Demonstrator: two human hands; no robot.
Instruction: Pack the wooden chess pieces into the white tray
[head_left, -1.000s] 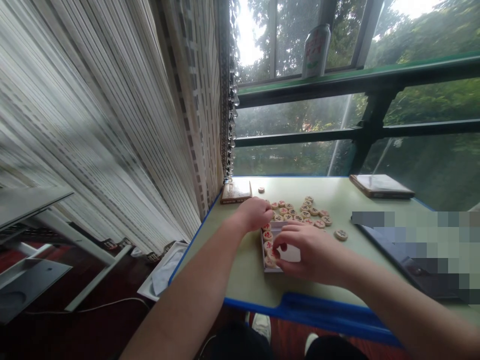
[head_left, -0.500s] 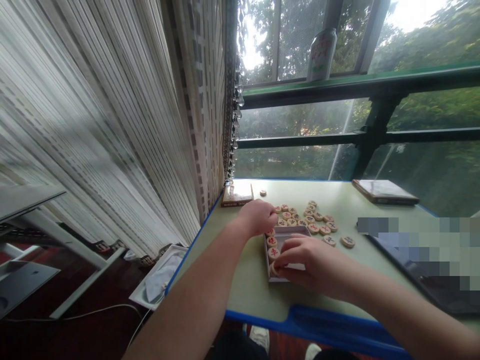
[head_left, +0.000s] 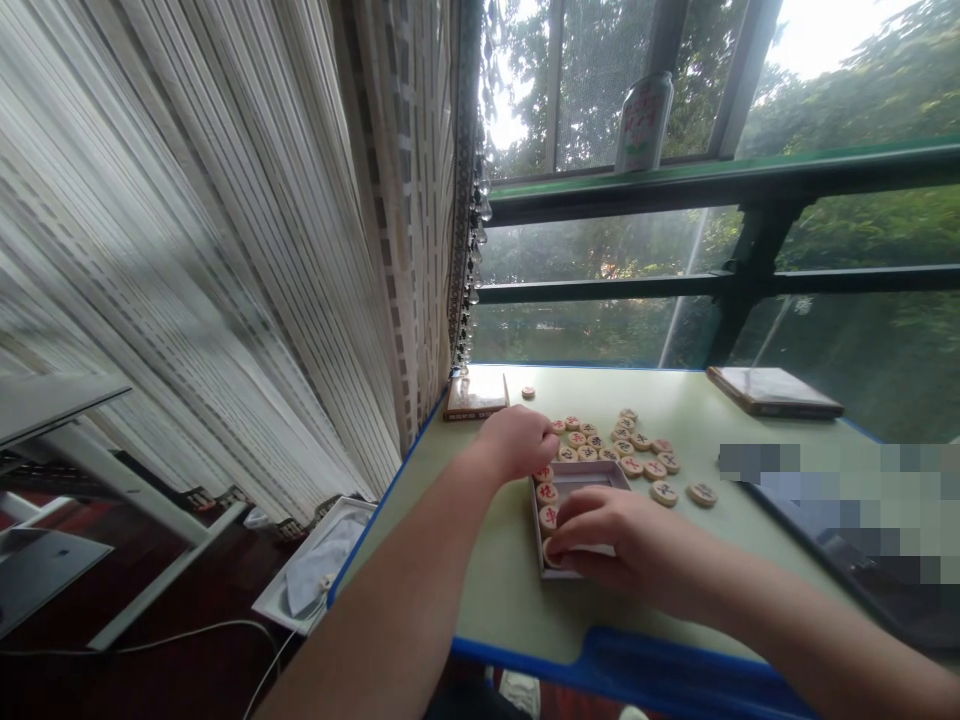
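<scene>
A shallow open box lies on the table, with a column of round wooden Chinese chess pieces along its left wall, among them a red-marked piece. My right hand reaches into the box, fingertips closed on a chess piece in the near left corner. By the far left corner, my left hand is curled closed; its fingertips are turned away and whatever they grip is hidden. Beyond the box several loose chess pieces lie spread out, with red or dark characters. One piece sits apart at the back.
A brown-edged box or book lies at the table's back left, and a similar flat one at the back right. A dark flat object, partly blurred, occupies the right side. A can stands on the window ledge. Curtains hang at left.
The piece under my right fingertips has settled lower into the box's near left corner. My left hand stays by the far left corner. The whole view has shifted slightly.
</scene>
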